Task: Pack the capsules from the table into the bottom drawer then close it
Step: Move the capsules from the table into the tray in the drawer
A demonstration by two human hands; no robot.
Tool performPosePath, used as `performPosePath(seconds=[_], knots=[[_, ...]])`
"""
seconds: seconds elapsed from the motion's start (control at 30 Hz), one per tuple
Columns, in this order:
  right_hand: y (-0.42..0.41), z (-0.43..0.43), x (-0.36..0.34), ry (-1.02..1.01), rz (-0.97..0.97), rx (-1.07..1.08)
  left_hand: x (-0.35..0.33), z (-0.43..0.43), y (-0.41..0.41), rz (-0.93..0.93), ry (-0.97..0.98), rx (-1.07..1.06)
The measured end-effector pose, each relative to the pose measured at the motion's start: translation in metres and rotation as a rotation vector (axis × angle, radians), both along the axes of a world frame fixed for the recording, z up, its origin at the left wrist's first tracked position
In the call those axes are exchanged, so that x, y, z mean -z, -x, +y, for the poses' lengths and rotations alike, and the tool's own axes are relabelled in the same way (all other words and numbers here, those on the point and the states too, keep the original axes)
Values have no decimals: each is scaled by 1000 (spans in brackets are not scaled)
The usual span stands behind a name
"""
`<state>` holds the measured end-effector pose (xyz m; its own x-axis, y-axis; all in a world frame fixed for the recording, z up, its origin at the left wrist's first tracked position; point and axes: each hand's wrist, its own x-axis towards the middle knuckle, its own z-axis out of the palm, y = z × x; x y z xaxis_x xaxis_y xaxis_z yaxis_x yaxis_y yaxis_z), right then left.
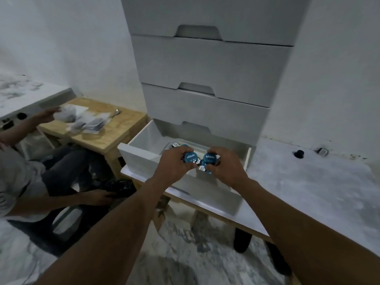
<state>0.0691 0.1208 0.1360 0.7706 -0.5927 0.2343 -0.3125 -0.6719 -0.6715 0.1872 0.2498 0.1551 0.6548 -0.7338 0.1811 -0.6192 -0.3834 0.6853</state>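
Note:
The bottom drawer [141,157] of a white drawer unit stands pulled out over the white table [308,186]. My left hand [174,163] holds a blue-lidded capsule [190,157] above the drawer's middle. Just to its right, my right hand [224,165] grips another blue-lidded capsule [209,157]. Both lids face me. More capsules [202,167] lie in the drawer beneath my hands, and a few [176,145] show farther back inside.
Three shut drawers [205,112] stack above the open one. At the left another person [51,171] sits by a small wooden table [115,130] with plastic packets [82,120]. A black knob [299,154] lies on the white table to the right. Marbled floor below.

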Motion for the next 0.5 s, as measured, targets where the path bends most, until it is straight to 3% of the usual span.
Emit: performPosePath(seconds=[0.2, 0.5], knots=[[-42, 11, 13, -12, 37, 48, -2, -1, -49, -54, -34, 73], [-95, -39, 36, 24, 163, 58, 11, -50, -110, -104, -141, 187]])
